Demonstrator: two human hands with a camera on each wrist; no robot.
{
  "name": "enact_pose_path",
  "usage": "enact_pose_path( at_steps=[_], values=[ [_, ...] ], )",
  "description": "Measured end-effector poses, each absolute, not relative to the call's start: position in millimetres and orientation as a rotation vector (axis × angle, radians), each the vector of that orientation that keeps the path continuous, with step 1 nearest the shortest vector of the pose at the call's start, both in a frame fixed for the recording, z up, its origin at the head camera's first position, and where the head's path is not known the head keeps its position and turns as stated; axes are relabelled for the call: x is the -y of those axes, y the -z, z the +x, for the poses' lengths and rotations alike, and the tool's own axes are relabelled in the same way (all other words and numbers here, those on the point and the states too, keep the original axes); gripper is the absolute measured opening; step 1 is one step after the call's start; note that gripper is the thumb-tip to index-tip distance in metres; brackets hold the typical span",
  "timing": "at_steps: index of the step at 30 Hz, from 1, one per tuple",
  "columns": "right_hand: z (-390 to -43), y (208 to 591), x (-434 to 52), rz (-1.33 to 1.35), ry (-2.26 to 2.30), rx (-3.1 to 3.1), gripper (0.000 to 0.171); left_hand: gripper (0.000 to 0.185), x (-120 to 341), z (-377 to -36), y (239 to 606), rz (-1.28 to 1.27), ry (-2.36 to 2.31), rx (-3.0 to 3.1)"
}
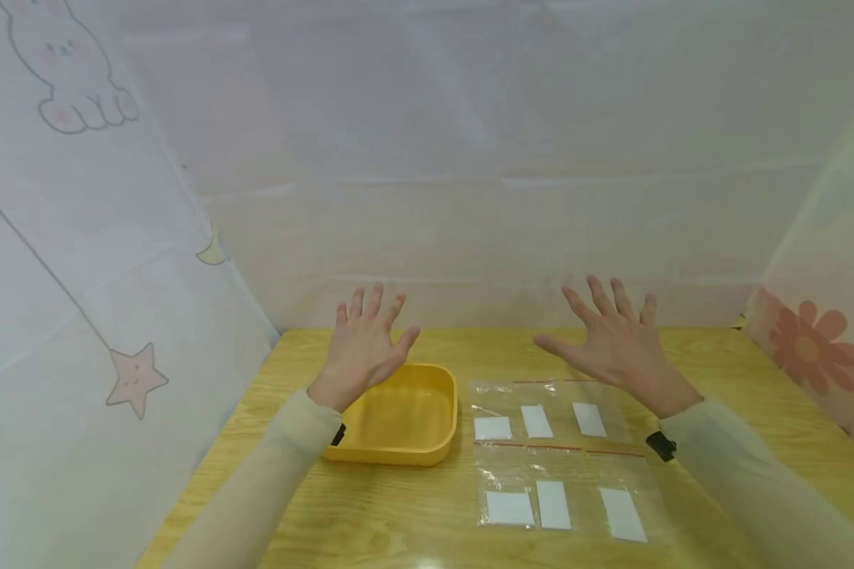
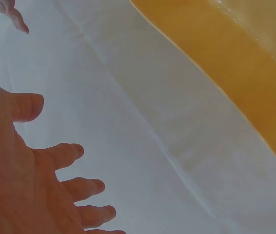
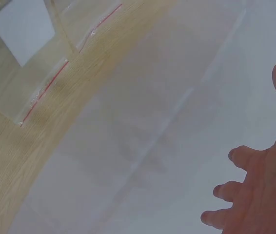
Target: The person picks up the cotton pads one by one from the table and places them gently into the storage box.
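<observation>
Both hands splayed, bags lengthwise away

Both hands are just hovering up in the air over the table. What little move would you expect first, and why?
Probably the right hand lowers toward the nearest clear bags just below it. Both hands are spread and hold nothing, the left hand above the empty yellow tray, and the bags lie flat and untouched beside that tray on the wooden table.
</observation>
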State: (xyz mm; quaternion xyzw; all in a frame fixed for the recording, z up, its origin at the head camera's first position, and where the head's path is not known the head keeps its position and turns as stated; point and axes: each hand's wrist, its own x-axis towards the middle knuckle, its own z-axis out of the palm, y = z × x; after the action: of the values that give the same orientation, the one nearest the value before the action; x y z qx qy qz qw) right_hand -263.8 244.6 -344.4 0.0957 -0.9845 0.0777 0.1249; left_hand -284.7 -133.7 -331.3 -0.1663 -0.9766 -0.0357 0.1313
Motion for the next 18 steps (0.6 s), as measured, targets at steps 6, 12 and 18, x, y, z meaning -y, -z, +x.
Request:
enact_pose_path(
  at_steps=[6, 12, 18],
  values=[
    [-258, 348, -246, 0.284, -0.218, 2.853, 0.109, 0.071, 135, -279, 334, -0.494, 0.109, 2.822],
    [-250, 349, -247, 0.310, -0.209, 2.834, 0.108, 0.071, 137, -270, 335, -0.511, 0.152, 2.799],
    [-240, 350, -249, 0.338, -0.231, 2.808, 0.107, 0.070, 141, -263, 338, -0.505, 0.168, 2.817]
  ],
)
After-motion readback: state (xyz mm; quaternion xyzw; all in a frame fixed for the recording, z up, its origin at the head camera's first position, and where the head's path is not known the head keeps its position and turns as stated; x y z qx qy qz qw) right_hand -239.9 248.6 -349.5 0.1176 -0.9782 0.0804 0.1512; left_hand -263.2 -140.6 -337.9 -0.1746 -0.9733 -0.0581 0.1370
